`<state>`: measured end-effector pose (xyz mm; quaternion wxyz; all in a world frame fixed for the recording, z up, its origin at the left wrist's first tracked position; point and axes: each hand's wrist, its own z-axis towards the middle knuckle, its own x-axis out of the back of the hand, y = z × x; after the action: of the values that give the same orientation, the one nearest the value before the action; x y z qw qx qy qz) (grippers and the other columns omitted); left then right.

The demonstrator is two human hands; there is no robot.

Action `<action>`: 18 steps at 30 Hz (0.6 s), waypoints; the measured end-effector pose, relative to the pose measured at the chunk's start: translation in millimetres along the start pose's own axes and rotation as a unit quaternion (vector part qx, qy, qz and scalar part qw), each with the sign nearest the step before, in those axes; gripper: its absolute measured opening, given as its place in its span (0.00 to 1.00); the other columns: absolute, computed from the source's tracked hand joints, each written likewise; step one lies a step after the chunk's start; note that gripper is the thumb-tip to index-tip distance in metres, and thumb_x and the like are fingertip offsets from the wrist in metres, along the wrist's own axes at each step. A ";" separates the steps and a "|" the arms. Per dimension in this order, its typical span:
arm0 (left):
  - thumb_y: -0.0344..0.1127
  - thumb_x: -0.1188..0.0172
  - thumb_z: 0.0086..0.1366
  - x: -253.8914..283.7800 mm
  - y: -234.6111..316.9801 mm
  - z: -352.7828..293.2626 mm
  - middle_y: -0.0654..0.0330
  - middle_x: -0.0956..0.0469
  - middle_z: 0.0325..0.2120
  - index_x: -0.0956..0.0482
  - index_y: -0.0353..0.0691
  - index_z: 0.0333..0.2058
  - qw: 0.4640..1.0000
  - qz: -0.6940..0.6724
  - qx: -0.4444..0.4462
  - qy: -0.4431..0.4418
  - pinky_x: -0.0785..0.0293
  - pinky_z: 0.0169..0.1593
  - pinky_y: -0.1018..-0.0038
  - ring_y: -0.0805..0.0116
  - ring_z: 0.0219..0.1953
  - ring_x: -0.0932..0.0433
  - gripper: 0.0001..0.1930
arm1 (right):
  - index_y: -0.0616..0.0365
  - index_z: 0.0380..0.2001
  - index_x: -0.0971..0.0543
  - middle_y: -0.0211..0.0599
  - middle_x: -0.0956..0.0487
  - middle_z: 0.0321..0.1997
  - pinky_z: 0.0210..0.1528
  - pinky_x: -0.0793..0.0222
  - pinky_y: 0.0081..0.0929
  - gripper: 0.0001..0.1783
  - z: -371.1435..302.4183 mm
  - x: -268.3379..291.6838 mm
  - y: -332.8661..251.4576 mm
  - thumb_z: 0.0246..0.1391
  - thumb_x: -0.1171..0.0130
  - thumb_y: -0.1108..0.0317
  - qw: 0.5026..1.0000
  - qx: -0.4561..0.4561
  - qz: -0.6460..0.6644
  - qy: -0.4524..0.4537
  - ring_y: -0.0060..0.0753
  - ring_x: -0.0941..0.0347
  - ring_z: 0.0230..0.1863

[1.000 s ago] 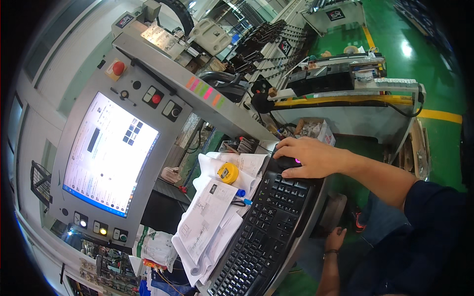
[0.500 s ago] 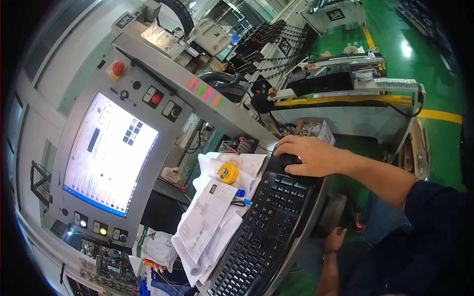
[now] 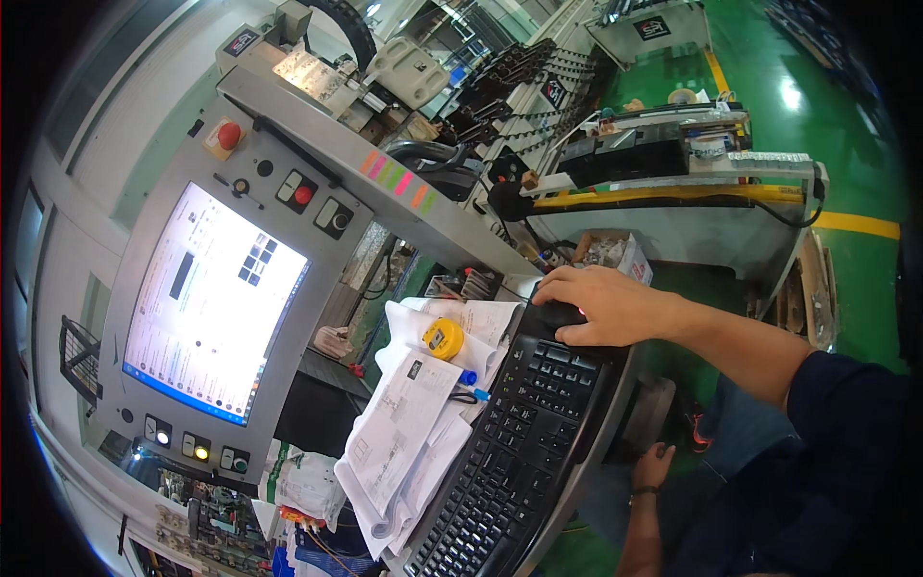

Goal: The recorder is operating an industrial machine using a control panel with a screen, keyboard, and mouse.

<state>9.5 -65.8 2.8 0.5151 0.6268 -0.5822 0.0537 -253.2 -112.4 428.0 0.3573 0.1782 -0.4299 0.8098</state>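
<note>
My right hand [image 3: 606,306] lies over a black computer mouse [image 3: 556,313], fingers curved round it, with a small red glow at its side. Just below the mouse begins a black keyboard [image 3: 510,452] on a narrow shelf. My left hand [image 3: 654,466], with a band at the wrist, rests low by my leg, away from the keyboard; its fingers are loosely bent and only partly visible, and no object shows in it. Left of the keyboard lie printed paper sheets [image 3: 399,423], a yellow tape measure [image 3: 443,338] and a blue-capped pen [image 3: 471,394].
A tilted control panel [image 3: 317,279] with a lit screen [image 3: 212,308] and a red push button [image 3: 229,135] stands at left. Behind the mouse are a cardboard box [image 3: 630,260] and a machine rail with a yellow strip [image 3: 663,196]. The floor [image 3: 856,288] is green.
</note>
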 end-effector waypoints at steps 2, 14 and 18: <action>0.65 0.34 0.75 -0.3 -0.3 -0.6 0.52 0.11 0.59 0.15 0.47 0.66 1.000 0.001 -0.001 0.003 0.21 0.67 0.55 0.49 0.64 0.14 0.33 | 0.55 0.65 0.18 0.48 0.21 0.69 0.69 0.24 0.54 0.31 0.3 1.1 -1.4 0.62 0.32 0.54 1.000 -0.013 -0.004 -0.010 0.62 0.19 0.63; 0.65 0.33 0.75 -4.6 -6.8 3.4 0.52 0.10 0.58 0.15 0.47 0.65 1.000 -0.004 -0.010 0.011 0.20 0.67 0.55 0.48 0.63 0.13 0.33 | 0.56 0.63 0.17 0.49 0.20 0.68 0.67 0.23 0.54 0.30 -0.3 2.4 -3.8 0.62 0.33 0.53 1.000 -0.026 0.004 -0.011 0.63 0.18 0.61; 0.65 0.34 0.76 -4.8 -6.8 4.1 0.51 0.10 0.58 0.15 0.46 0.65 1.000 0.007 -0.007 0.009 0.20 0.67 0.54 0.48 0.63 0.14 0.33 | 0.56 0.64 0.17 0.49 0.20 0.68 0.67 0.23 0.54 0.31 -0.2 0.8 -2.9 0.62 0.33 0.53 1.000 -0.014 0.001 0.001 0.64 0.18 0.61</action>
<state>11.1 -66.9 -6.2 0.5245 0.6182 -0.5823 0.0592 -251.6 -110.8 430.0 0.3597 0.1717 -0.4410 0.8041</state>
